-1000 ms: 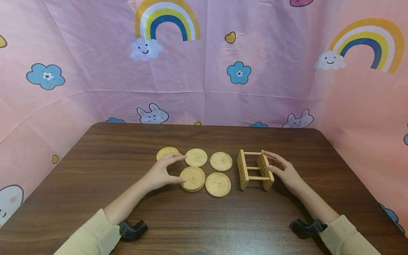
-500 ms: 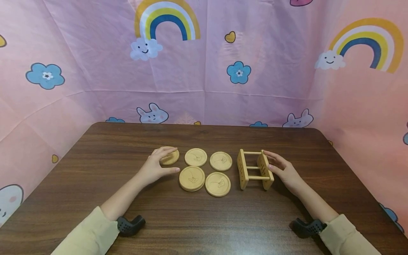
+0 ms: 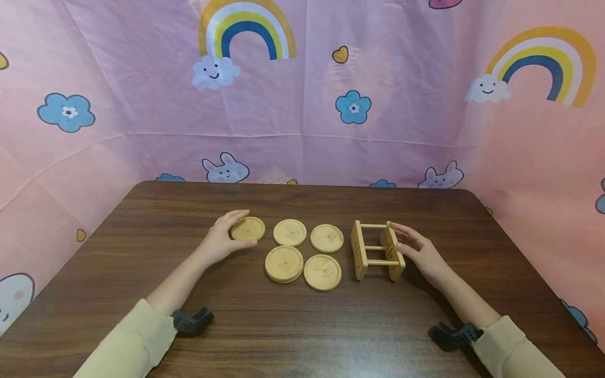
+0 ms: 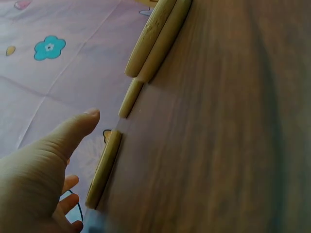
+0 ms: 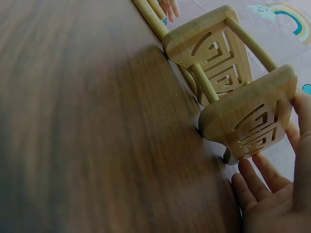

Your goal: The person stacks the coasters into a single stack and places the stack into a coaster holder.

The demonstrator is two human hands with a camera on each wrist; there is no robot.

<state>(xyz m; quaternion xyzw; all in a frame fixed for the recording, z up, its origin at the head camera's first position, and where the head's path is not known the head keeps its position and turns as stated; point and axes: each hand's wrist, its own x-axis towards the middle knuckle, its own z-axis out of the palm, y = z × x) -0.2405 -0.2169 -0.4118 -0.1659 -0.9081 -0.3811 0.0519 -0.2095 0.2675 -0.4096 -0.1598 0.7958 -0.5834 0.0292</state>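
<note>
My left hand point(image 3: 218, 240) spreads its thumb and fingers around the far-left round wooden coaster point(image 3: 248, 229), which lies flat on the table. In the left wrist view, a gap shows between the thumb and the nearest coaster edge point(image 4: 104, 170). At the right, a wooden coaster rack point(image 3: 361, 253) stands with two cut-out side panels joined by rods. My right hand point(image 3: 421, 255) rests its fingers against the outside of the right panel; the right wrist view shows the fingers beside that panel point(image 5: 265, 109), not wrapped around it.
Between the hands lie more coasters engraved with a leaf: a back one point(image 3: 290, 232), another back one point(image 3: 326, 238), a front one point(image 3: 322, 272) and a stacked pair point(image 3: 284, 264). A patterned cloth point(image 3: 302, 105) hangs behind the brown table point(image 3: 302, 336).
My left hand has moved left and slightly back, from above the stacked pair to the far-left coaster. My right hand and the rack have stayed in place.
</note>
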